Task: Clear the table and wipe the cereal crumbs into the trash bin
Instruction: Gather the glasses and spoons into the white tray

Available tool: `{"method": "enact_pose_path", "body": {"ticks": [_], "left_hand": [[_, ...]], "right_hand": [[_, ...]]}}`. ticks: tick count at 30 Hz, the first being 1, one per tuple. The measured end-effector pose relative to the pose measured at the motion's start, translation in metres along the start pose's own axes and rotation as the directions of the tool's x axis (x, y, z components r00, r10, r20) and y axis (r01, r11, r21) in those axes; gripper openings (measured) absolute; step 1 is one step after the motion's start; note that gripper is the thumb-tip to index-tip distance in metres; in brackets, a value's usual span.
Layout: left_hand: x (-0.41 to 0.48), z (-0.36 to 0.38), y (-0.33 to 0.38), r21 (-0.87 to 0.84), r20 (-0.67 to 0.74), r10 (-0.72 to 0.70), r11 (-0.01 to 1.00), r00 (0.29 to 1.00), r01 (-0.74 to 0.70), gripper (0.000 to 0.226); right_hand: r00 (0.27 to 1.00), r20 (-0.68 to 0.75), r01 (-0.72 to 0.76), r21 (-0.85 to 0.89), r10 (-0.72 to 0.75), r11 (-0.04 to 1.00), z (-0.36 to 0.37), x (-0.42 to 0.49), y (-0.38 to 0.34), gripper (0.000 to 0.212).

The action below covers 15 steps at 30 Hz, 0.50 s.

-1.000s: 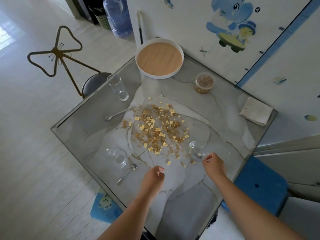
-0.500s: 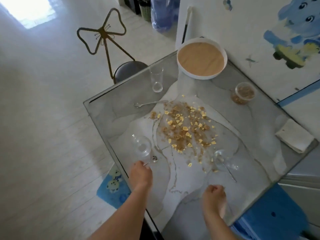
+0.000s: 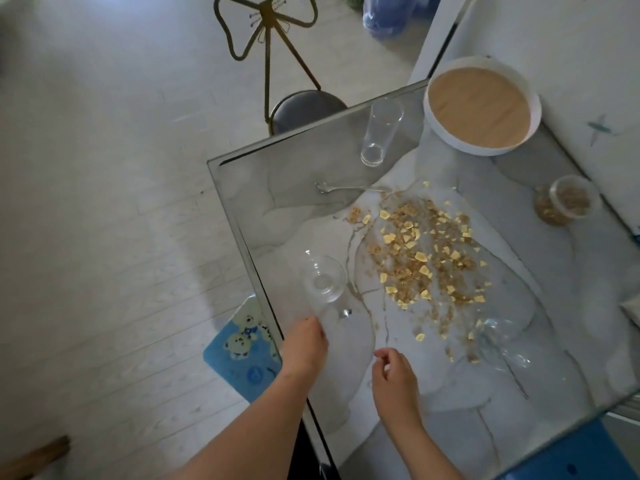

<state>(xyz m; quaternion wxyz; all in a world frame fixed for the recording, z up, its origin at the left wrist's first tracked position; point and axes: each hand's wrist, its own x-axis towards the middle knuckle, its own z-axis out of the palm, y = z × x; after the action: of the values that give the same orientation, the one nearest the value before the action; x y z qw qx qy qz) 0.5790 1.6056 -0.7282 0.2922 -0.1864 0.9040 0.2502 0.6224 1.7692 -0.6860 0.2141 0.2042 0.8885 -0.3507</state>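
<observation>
Cereal crumbs (image 3: 426, 258) lie scattered over the middle of the marble table (image 3: 540, 306). A glass bowl (image 3: 323, 284) stands near the left edge, with a spoon (image 3: 344, 312) just below it. My left hand (image 3: 304, 344) lies over the spoon's handle with its fingers bent down, and the grip is hidden. My right hand (image 3: 394, 379) hovers over the front of the table, fingers loosely apart and holding nothing. A second glass bowl (image 3: 498, 341) sits to its right among crumbs.
A tall glass (image 3: 379, 136), another spoon (image 3: 349, 188), a round white tray (image 3: 481, 140) and a small tub of cereal (image 3: 568, 200) stand farther back. A chair (image 3: 304, 107) is beyond the far-left edge. A blue mat (image 3: 242, 355) lies on the floor.
My right hand has moved left, away from the right glass bowl. My left hand stays at the spoon beside the left bowl. The view has swung left.
</observation>
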Motion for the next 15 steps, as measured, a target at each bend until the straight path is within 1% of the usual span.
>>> {"method": "enact_pose_path", "body": {"ticks": [2, 3, 5, 7, 9, 12, 15], "left_hand": [[-0.008, -0.003, 0.002, -0.180, 0.171, 0.014, 0.984, 0.985, 0.017, 0.005], [-0.012, -0.007, 0.003, -0.271, 0.235, 0.040, 0.962, 0.971, 0.025, 0.002], [-0.020, -0.015, 0.009, -0.405, 0.319, 0.098, 0.914, 0.943, 0.042, 0.007], [-0.025, -0.026, 0.016, -0.502, 0.321, 0.127, 0.863, 0.939, 0.055, 0.007], [-0.029, -0.041, 0.022, -0.603, 0.268, 0.101, 0.793, 0.958, 0.085, 0.007], [-0.027, -0.062, 0.025, -0.696, 0.176, -0.003, 0.707, 0.984, 0.127, 0.012], [-0.018, -0.073, 0.020, -0.716, 0.150, -0.107, 0.673, 0.983, 0.183, 0.014]], "right_hand": [[1.000, 0.014, 0.008, -0.009, -0.008, 1.000, -0.005, 0.001, -0.006, 0.013], [1.000, 0.019, 0.012, -0.011, -0.012, 1.000, -0.007, 0.002, -0.011, 0.013], [0.999, 0.039, 0.011, -0.002, -0.011, 1.000, -0.012, 0.001, -0.019, 0.013], [0.998, 0.055, 0.024, 0.007, -0.025, 1.000, -0.015, 0.000, -0.029, 0.015], [0.998, 0.047, 0.037, 0.036, -0.038, 0.999, -0.017, 0.000, -0.042, 0.017], [0.996, 0.074, 0.046, 0.086, -0.052, 0.995, -0.017, 0.004, -0.064, 0.018], [0.989, 0.133, 0.055, 0.121, -0.071, 0.991, -0.012, 0.008, -0.081, 0.017]]}}
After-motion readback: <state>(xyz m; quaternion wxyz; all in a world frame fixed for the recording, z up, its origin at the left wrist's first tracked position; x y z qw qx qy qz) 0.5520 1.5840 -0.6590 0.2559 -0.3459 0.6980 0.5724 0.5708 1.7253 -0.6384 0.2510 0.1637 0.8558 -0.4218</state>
